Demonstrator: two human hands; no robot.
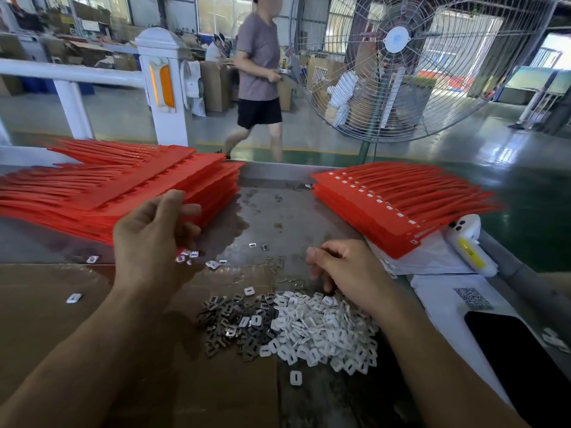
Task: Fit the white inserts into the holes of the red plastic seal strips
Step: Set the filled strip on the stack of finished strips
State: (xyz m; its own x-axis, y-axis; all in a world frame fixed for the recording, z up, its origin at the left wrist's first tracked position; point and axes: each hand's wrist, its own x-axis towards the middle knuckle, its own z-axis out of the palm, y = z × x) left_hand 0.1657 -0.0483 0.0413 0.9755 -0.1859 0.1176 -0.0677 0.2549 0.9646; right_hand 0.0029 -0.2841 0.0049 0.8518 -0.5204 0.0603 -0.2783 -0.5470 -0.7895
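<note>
A heap of white inserts (pixel 324 329) lies on the metal worktable (pixel 278 211) beside grey clips (pixel 231 329), the right hand (pixel 346 270) curled over its far edge, grasp hidden, the left hand (pixel 154 239) loosely curled beside stacked red seal strips (pixel 123 186), a second filled stack (pixel 398 208) at right.

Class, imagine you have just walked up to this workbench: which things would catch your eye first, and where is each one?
Two fans of red seal strips stand out: one stack at the left of the metal table, another stack at the right with white inserts fitted. In front lies a pile of white inserts beside darker metal clips, with the right hand at its far edge. A big floor fan stands behind.
</note>
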